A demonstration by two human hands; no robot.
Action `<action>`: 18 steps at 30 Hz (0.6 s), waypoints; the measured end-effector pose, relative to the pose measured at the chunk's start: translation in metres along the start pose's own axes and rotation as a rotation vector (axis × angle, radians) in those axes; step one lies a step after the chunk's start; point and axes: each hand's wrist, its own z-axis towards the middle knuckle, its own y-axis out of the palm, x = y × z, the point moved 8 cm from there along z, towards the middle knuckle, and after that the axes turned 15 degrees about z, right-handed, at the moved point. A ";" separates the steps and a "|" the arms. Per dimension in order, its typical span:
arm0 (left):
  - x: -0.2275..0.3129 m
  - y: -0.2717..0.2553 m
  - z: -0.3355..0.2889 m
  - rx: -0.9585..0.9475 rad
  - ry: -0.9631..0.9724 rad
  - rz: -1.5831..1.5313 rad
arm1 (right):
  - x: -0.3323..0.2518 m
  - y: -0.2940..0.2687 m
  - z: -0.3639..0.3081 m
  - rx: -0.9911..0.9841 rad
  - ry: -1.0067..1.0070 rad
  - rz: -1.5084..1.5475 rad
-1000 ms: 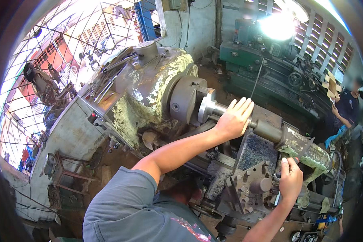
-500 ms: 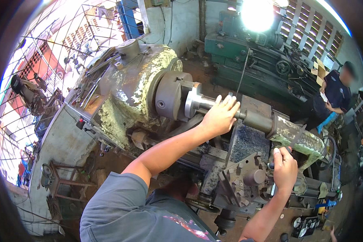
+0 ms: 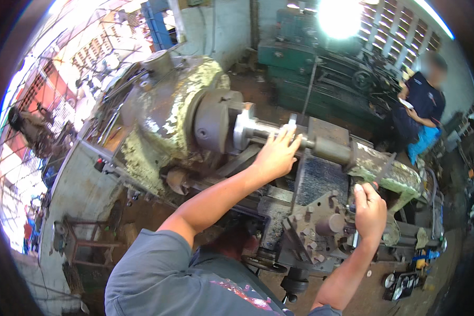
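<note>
While the lathe [image 3: 324, 176] spans the scene, its tailstock [image 3: 366, 160] stands right and its chuck [image 3: 210, 118] left, the shaft [image 3: 260, 129] running between them. The left hand [image 3: 278, 155] lies over the shaft, grip spread. At the tailstock's near side, the right hand [image 3: 371, 213] curls; whether its grip pinches anything, I cannot tell.

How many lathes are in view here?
2 that show: the paint-flaked lathe in the foreground, and the green lathe behind it in the background. Others could be hidden by the dark rim.
</note>
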 end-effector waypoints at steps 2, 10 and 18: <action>0.002 0.001 -0.002 0.012 0.037 -0.037 | 0.003 -0.004 -0.001 0.016 0.020 -0.005; 0.004 -0.021 0.003 0.256 0.093 -0.109 | 0.010 -0.004 -0.002 0.003 0.091 -0.056; -0.069 0.004 0.036 0.035 -0.503 -0.291 | 0.005 -0.007 -0.002 0.028 0.048 -0.044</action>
